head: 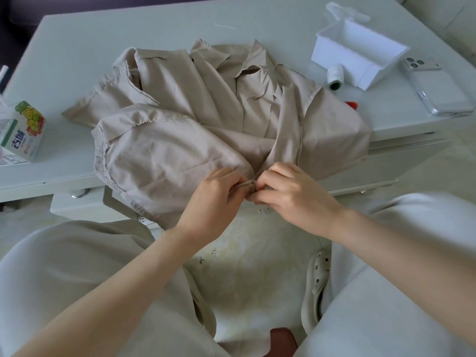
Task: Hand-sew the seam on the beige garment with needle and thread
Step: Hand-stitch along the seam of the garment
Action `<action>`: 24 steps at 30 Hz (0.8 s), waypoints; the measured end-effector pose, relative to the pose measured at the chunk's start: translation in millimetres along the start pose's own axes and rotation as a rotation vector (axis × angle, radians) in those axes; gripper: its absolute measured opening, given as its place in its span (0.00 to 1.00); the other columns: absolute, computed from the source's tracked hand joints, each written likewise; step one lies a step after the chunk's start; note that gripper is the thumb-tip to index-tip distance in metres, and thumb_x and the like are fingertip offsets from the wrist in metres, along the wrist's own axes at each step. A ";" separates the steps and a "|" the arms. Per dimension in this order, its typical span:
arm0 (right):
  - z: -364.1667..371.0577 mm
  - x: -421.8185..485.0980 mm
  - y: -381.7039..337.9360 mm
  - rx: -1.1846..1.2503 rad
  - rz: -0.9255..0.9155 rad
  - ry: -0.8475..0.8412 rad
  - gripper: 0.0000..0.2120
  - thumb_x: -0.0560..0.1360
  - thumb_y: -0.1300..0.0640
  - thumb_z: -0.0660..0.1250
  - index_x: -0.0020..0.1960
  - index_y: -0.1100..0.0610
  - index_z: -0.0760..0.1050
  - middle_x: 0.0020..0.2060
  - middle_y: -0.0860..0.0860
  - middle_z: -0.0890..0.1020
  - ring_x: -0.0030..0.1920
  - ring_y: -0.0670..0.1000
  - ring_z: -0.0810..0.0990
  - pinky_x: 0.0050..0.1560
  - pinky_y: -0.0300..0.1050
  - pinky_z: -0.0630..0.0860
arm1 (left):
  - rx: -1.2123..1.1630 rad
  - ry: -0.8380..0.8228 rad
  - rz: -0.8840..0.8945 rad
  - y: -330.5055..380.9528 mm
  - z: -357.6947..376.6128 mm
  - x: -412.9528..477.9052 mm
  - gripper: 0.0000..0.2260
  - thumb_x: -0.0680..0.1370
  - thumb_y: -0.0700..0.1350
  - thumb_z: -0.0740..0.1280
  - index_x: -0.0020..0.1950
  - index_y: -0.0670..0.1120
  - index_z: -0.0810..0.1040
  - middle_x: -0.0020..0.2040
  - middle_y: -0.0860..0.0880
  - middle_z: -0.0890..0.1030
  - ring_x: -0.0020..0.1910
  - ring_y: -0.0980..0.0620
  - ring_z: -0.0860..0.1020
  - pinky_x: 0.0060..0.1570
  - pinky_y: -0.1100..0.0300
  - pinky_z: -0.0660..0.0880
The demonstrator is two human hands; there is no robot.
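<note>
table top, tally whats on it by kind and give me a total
beige garment: 1
drink carton: 1
white box: 1
thread spool: 1
phone: 1
red item, mostly hidden behind the garment: 1
loose thread scrap: 1
total: 7

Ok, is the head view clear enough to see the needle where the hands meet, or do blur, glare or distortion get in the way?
Head view: soft, even daylight, no glare on the table, no hard shadows; the wide lens bows the table edges; the beige garment stitching reads sharp; where the left hand and right hand pinch its fold, the needle cannot be made out.
</note>
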State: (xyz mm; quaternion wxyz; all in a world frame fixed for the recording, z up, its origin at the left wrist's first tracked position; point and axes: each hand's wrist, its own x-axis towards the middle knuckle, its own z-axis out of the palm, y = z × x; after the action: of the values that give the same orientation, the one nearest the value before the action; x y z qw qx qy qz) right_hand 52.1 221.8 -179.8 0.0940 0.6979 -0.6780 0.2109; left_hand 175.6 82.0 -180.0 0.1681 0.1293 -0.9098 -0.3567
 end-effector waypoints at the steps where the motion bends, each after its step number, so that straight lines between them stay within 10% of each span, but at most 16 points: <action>1: -0.3 -0.6 -0.1 0.024 -0.001 0.016 0.09 0.75 0.64 0.65 0.49 0.57 0.83 0.38 0.51 0.78 0.43 0.52 0.70 0.46 0.47 0.72 | 0.006 -0.004 -0.003 -0.5 0.3 -0.4 0.09 0.76 0.46 0.62 0.36 0.46 0.73 0.34 0.57 0.69 0.37 0.59 0.68 0.37 0.68 0.64; 24: -2.3 -16.6 -10.0 0.320 0.004 -0.157 0.13 0.76 0.57 0.60 0.47 0.57 0.84 0.42 0.50 0.80 0.44 0.46 0.71 0.43 0.36 0.69 | 0.087 0.049 -0.066 -5.9 0.2 3.8 0.07 0.79 0.37 0.62 0.42 0.39 0.76 0.43 0.48 0.76 0.41 0.48 0.73 0.43 0.49 0.72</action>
State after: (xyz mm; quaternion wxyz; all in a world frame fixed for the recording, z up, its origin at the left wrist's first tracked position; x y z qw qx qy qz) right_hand 61.7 238.4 -183.2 -0.0720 0.7169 -0.6424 0.2611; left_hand 172.8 76.5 -183.3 0.1729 0.1752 -0.9153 -0.3189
